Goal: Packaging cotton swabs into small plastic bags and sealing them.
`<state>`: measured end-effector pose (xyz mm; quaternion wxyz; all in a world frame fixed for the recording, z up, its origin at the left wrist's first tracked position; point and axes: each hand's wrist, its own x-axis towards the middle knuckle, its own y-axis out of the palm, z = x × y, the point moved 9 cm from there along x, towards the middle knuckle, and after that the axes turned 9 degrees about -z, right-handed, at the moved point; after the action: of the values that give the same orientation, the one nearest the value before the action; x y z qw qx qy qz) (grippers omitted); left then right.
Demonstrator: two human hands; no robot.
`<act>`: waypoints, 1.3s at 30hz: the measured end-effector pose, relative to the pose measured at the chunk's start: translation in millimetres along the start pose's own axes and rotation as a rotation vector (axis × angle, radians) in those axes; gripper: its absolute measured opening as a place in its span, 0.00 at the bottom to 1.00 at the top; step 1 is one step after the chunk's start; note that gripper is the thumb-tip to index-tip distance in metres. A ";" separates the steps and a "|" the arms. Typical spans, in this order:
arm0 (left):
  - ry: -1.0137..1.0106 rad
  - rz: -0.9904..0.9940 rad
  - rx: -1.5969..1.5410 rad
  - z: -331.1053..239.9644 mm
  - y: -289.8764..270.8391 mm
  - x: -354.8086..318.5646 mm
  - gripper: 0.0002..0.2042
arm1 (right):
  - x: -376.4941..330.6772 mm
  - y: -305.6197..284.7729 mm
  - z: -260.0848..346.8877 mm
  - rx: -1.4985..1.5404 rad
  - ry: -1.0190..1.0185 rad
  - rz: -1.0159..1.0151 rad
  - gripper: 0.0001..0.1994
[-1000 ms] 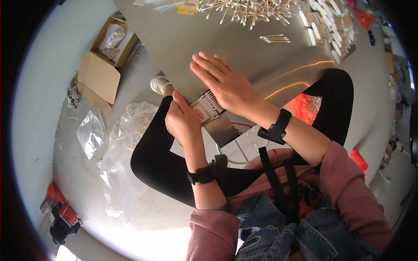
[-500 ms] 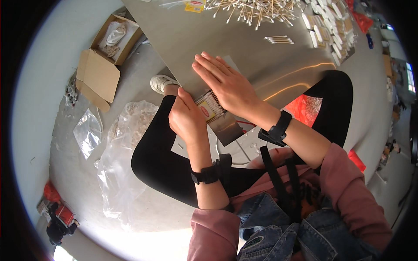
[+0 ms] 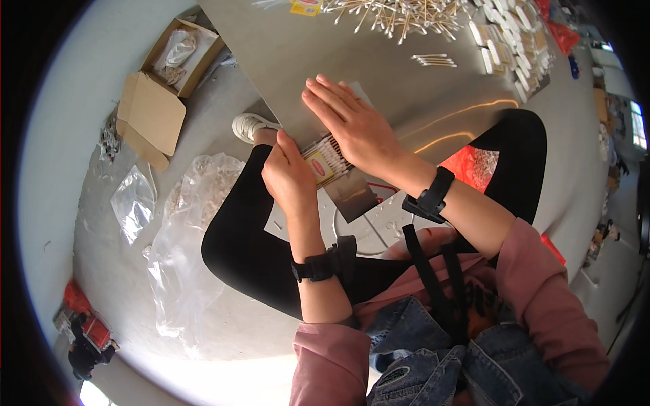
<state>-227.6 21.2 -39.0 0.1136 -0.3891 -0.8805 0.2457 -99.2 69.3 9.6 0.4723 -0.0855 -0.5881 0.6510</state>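
Observation:
A flat clear pack of cotton swabs with a yellow label lies between my hands at the table's near corner. My left hand is closed on its left side, thumb up along the edge and the other fingers mostly hidden. Over the pack's right side, my right hand is held flat, fingers stretched out and lying together. Part of a clear sheet shows behind the right fingertips.
The metal table bears a heap of loose cotton swabs, a small row of swabs and stacked swab packs. An open cardboard box and plastic bags lie on the floor at left. A red bag hangs near my right knee.
My right hand has shifted slightly up, staying flat with its fingers together. My left hand and the swab pack have hardly moved; the whole view has drifted a little.

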 end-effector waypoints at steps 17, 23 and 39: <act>0.075 -0.068 0.280 -14.2 -3.4 -4.0 0.24 | 1.2 3.6 4.0 0.111 0.066 0.038 0.24; 0.093 -0.075 0.353 -15.2 -5.5 -5.0 0.23 | 1.9 5.6 10.0 0.147 0.056 0.050 0.24; 0.046 0.004 0.429 -10.9 -6.2 -5.6 0.20 | 6.6 11.7 35.4 0.900 0.275 -0.119 0.21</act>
<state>-223.5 17.3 -26.5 0.2135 -0.3632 -0.8046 0.4185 -132.4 51.3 13.0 0.5723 0.0760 -0.1835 0.7956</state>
